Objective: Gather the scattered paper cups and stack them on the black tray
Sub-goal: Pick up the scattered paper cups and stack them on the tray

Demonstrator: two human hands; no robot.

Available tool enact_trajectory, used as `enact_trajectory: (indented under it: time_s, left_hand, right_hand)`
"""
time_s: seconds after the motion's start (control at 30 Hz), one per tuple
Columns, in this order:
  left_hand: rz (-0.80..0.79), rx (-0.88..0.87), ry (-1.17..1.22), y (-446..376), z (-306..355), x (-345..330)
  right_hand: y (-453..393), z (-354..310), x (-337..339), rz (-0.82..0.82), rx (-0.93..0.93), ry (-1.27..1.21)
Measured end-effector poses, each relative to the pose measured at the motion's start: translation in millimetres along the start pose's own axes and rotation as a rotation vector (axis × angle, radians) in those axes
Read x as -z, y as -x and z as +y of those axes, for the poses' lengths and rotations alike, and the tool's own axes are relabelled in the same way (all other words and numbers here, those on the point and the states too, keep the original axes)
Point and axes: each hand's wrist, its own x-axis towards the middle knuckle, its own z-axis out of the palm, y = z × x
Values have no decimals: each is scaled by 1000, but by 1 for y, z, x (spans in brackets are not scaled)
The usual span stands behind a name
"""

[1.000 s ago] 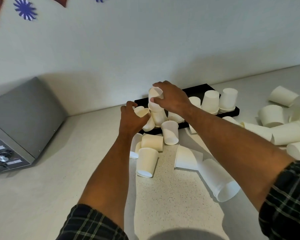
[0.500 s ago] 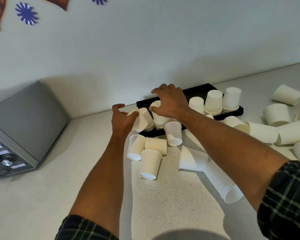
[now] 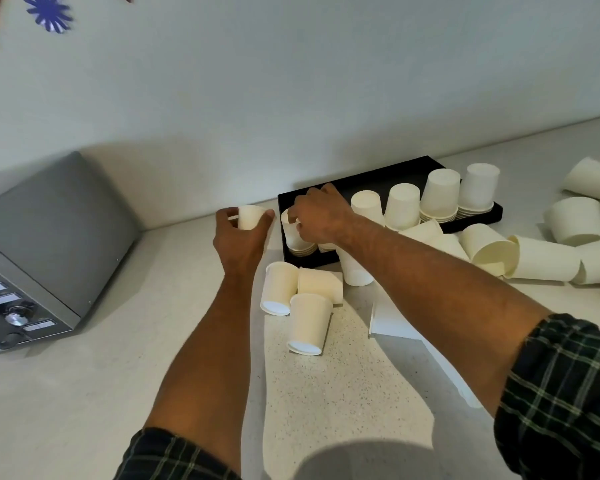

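Observation:
A black tray (image 3: pixel 388 174) lies by the wall with several upside-down stacks of white paper cups (image 3: pixel 440 195) in a row. My right hand (image 3: pixel 321 216) presses on the leftmost stack (image 3: pixel 293 233) at the tray's left end, fingers wrapped over its top cup. My left hand (image 3: pixel 241 237) hovers just left of the tray, shut on a single upside-down paper cup (image 3: pixel 249 216). Several loose cups (image 3: pixel 309 320) lie tipped on the counter in front of the tray, and more (image 3: pixel 548 258) are scattered to the right.
A grey appliance (image 3: pixel 45 244) with buttons and a knob sits at the left against the wall. The speckled countertop (image 3: pixel 343 393) stretches toward me. Paper decorations (image 3: pixel 47 13) hang on the wall above.
My left hand has lifted its cup away to the left of the tray. My right hand has lowered a cup onto the leftmost stack and stays on it. The view shifted slightly.

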Motion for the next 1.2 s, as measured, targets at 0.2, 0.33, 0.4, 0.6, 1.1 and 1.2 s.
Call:
enact_trajectory:
  time_s: [0.2,0.33,0.4,0.6,1.1,1.2]
  left_hand:
    - [-112,-301,-301,-2,5,-17]
    - [-160,-267,-308,-8,8,-17]
    - [-183,-288,-300,-11,9,-15]
    - [-199,-353,-302,-22,14,-2]
    - [-324,-425,-335,-28,27,-12]
    - [-336,-423,-347,-23,29,-19]
  right_hand:
    - [-4,9,-3,10,-8,-130]
    - [-7,8,-9,23,-10,-179]
    - [-8,5,-12,68,-3,-185]
    - [-12,2,-12,68,56,-160]
    - [0,25,-8,32,17,-336]
    - [8,29,-8,58,17,-344]
